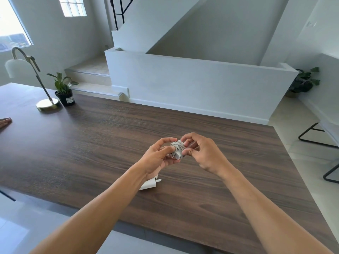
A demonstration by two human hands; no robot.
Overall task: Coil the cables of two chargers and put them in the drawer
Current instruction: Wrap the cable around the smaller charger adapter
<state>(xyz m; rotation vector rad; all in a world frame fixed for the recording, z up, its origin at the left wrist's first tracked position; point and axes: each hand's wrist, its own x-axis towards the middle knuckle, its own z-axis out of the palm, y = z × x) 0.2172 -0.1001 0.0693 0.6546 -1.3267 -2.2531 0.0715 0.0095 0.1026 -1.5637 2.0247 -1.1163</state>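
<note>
Two chargers are in view. One, a small white plastic charger [177, 150] wound in many turns of thin, glossy white cable, is held in the air above the middle of the table between two bare hands. The left hand [157, 156] pinches it from nine o'clock with thumb and curled fingers. The right hand [203, 153] grips it from three o'clock, its fingertips bent onto the coil. The other, a flat white charger block [149, 183] with a short cable end showing, lies on the table at seven o'clock of the held bundle, partly hidden under the left wrist.

The long table [91, 153] is dark brown, matte, with streaked wood grain. Towards its ten o'clock corner stand one lamp [48, 105], with a round brass base and a white domed shade, and one leafy green plant [66, 98] in a black pot just beside it. A third hand [5, 122] lies flat at the nine o'clock edge. A second potted plant [304, 83] stands on the floor at two o'clock.
</note>
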